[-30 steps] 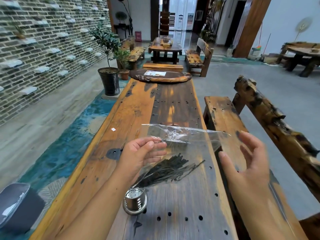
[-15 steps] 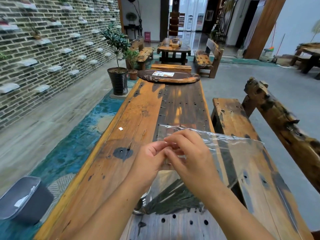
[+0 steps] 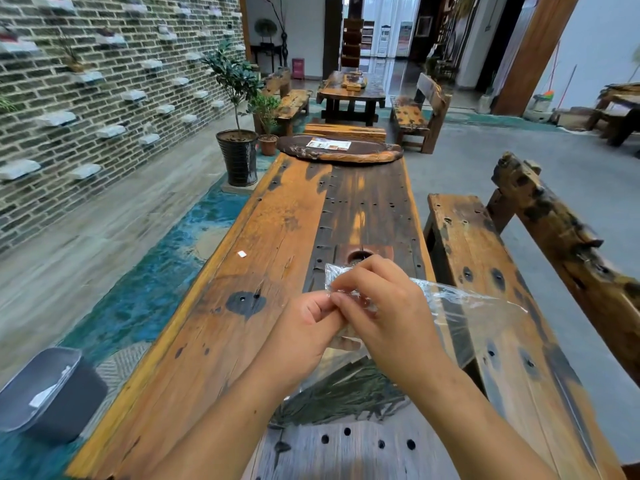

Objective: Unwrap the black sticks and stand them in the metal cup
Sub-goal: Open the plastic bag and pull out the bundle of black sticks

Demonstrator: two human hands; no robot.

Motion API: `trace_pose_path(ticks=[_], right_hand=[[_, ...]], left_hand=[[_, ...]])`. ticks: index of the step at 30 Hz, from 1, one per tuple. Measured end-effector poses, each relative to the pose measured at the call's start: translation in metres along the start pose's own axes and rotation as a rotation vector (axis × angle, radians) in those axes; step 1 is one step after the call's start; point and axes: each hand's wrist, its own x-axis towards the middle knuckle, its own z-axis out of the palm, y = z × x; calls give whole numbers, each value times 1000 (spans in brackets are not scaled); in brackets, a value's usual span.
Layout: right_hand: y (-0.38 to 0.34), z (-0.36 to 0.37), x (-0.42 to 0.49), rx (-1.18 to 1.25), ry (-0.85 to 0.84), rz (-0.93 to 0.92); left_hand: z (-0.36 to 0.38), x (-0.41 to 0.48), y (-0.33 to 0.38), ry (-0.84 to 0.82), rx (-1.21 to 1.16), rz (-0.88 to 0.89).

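My left hand (image 3: 304, 337) and right hand (image 3: 384, 313) pinch the crinkled clear plastic wrapper (image 3: 467, 317) at its top; thin black sticks (image 3: 346, 393) fan at six o'clock on the worn wooden tabletop (image 3: 270, 237); metal cup unseen; a sharp tug might scatter them.

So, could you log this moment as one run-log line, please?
phase: unwrapping | left hand: pinches clear wrap | right hand: pinches clear wrap | black sticks: fanned out below hands | metal cup: hidden
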Motion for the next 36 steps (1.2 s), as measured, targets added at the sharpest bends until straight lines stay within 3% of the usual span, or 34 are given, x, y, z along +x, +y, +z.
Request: trace_pose_path(ticks=[17, 36], right_hand=[[3, -9, -9, 99, 8, 125], [16, -7, -12, -113, 62, 84]], left_hand=[[6, -10, -6, -46, 45, -64], [10, -25, -7, -46, 28, -106]])
